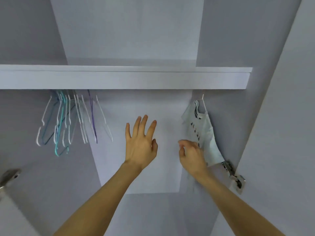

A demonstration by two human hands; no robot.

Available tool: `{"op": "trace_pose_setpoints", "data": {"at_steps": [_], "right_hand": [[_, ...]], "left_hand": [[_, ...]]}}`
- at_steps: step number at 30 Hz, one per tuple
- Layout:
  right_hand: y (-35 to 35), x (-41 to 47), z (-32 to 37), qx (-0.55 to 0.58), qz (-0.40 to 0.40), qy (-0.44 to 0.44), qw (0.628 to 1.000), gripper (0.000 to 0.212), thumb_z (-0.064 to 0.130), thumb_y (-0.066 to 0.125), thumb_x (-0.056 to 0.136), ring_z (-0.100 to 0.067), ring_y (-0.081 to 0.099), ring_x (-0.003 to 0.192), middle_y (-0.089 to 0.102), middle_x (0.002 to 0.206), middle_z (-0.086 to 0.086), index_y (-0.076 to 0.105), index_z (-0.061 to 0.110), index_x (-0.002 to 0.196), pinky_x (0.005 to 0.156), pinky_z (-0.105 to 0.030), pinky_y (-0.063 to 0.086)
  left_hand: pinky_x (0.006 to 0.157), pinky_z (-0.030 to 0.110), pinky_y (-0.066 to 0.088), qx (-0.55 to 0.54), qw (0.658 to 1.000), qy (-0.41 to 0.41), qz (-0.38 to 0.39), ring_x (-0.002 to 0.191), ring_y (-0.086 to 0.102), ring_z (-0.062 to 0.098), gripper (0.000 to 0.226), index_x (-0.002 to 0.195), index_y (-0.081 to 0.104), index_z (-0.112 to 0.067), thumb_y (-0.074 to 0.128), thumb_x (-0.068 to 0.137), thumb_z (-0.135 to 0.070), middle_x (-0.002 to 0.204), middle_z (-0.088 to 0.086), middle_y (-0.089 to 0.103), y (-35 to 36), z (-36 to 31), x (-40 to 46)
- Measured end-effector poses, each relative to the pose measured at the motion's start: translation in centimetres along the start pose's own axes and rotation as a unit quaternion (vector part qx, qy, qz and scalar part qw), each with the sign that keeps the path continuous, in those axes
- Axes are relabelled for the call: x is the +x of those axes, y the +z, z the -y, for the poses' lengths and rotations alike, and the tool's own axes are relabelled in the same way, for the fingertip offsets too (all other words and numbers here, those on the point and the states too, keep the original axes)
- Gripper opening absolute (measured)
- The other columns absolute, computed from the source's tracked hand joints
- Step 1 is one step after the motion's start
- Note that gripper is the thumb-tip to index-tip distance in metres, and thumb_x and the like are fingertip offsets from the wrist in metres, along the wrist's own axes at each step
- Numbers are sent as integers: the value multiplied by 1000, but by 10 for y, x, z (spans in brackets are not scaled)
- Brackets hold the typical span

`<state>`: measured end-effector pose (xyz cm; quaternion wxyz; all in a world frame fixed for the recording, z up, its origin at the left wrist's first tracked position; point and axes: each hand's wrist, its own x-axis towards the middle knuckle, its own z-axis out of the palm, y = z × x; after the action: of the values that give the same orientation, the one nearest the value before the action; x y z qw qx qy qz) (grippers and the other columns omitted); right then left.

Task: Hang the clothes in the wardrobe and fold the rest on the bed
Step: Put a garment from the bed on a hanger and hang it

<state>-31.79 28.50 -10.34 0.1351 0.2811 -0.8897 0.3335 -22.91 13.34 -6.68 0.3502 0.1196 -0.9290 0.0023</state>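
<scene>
One garment (202,132) hangs at the wardrobe's (129,79) right end; empty hangers (68,120) bunch at left. Left hand (140,143) fingers spread, holding nothing. Right hand (191,154) loosely curled beside the garment; contact unclear. Bed not visible.

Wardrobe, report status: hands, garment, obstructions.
Left hand open, fingers spread, holding nothing. Right hand loosely curled beside the pale garment, grip unclear. Garment on hanger at right end. Empty hangers bunched left, apart.
</scene>
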Motion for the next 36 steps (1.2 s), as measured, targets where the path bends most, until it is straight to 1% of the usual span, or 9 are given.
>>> {"op": "trace_pose_setpoints", "data": {"at_steps": [3,7,11,14,17,21,28,31,36], "right_hand": [[27,-27,21,120,134,21,983,24,10,44,95,-25,61,97,68,101,-10,60,10,114,85,-28,46],[73,-65,62,177,309,-27,934,23,11,41,97,-16,61,96,67,100,-1,60,14,110,67,-5,41],[115,-114,112,189,424,-109,879,25,10,40,96,-22,63,94,68,98,-4,61,12,109,72,-27,48],[142,-180,161,197,507,-190,817,25,6,41,94,-26,64,93,70,94,-8,64,8,105,84,-33,47],[155,-247,201,196,576,-252,753,26,7,40,93,-23,64,89,67,84,0,64,12,102,82,-30,47],[148,-355,246,187,673,-361,618,24,13,36,97,-20,63,81,62,78,11,60,16,100,78,-30,49],[107,-545,288,134,739,-502,429,25,15,39,97,-16,60,83,63,82,5,63,13,105,82,-29,47],[88,-622,298,118,749,-536,372,24,13,42,96,-18,62,88,63,82,4,63,12,106,84,-30,48],[68,-742,315,79,767,-569,285,26,14,40,97,-18,60,91,59,83,10,58,13,116,86,-33,50]], "left_hand": [[114,46,15,-38,992,-107,55,137,33,26,48,137,46,-16,54,91,-21,146,10,38,1,32,-52],[107,34,22,-32,959,-264,94,127,41,21,38,131,51,-21,47,94,-27,140,1,45,-15,71,-138],[100,33,30,-24,892,-442,92,122,44,22,36,128,53,-20,48,94,-27,135,0,47,-53,84,-242],[100,36,36,16,810,-581,70,122,45,24,36,128,53,-18,48,94,-28,135,3,47,-101,75,-340],[100,37,39,51,735,-675,39,122,45,24,36,129,52,-17,47,95,-26,135,4,47,-144,51,-418],[94,35,41,111,623,-774,-13,120,47,22,35,129,51,-18,45,95,-26,135,2,48,-207,1,-511],[92,37,43,184,433,-876,-105,114,51,27,34,123,56,-13,46,92,-19,125,8,55,-299,-112,-644],[91,38,42,188,363,-903,-134,112,50,29,31,118,57,-9,44,91,-18,118,12,56,-324,-160,-701],[98,34,39,195,272,-922,-195,119,48,24,37,129,51,-10,46,93,-17,131,9,50,-353,-216,-798]]}}
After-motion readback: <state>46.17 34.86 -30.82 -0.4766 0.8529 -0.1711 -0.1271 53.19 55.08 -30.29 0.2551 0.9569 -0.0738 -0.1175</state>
